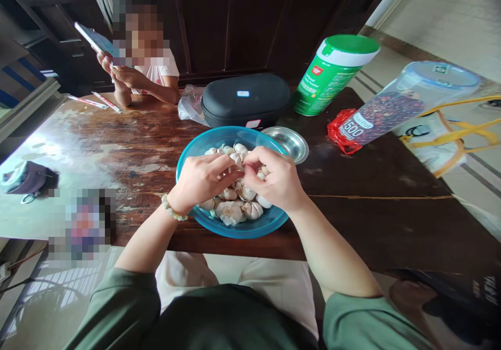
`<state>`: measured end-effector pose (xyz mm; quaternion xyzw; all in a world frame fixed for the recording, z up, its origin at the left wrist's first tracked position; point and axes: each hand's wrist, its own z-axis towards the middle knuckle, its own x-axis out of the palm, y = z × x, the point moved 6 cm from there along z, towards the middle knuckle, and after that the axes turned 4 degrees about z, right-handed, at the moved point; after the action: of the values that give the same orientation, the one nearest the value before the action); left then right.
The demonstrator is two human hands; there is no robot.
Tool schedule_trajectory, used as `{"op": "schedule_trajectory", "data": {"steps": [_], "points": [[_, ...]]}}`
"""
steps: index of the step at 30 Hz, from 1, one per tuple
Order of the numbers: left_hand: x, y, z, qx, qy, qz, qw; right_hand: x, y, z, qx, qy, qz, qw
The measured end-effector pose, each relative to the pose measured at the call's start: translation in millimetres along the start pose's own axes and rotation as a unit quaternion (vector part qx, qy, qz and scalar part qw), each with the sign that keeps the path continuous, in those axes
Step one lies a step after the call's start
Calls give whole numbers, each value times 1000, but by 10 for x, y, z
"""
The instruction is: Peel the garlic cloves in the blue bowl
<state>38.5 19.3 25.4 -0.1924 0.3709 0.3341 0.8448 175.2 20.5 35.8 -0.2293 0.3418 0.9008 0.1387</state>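
Fingers [252,162] of both hands curled and pinched together around a piece of garlic [237,159], tips meeting at its top, its exact shape mostly hidden by them; left hand [203,180] with a beaded bracelet [172,207] at the wrist, right hand [272,178] just beside it, both over the middle of a blue plastic bowl [188,157] heaped with garlic bulbs [230,212]. Against the bowl's far rim, a shallow steel dish [291,141]. Farther out on the dark wooden worktop [371,225], a black zip case [245,99] with a clear plastic bag [190,105] at its side, an upright green-lidded canister [329,76], and a tilted clear lidded container [385,110] of dark dried pieces, its low end on a red plastic bag [342,131]. Beyond the far edge, another person [144,73] holding up a phone [94,42]; nearest the camera, green sleeves [117,298]
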Motion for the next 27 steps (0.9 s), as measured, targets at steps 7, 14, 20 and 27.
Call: {"op": "schedule_trajectory", "data": {"steps": [7, 14, 20, 27], "points": [[-36, 164, 2, -103, -62, -71, 990, -64, -187, -12, 102, -39, 172, 979], [42, 292, 17, -230, -24, -297, 926, -51, -264, -19, 134, -48, 203, 969], [207, 250, -6, -249, 126, -465, 840, -41, -239, -15, 125, -39, 217, 967], [258, 268, -15, -267, 201, -446, 830, 23, -219, -11, 130, 10, 166, 978]]}}
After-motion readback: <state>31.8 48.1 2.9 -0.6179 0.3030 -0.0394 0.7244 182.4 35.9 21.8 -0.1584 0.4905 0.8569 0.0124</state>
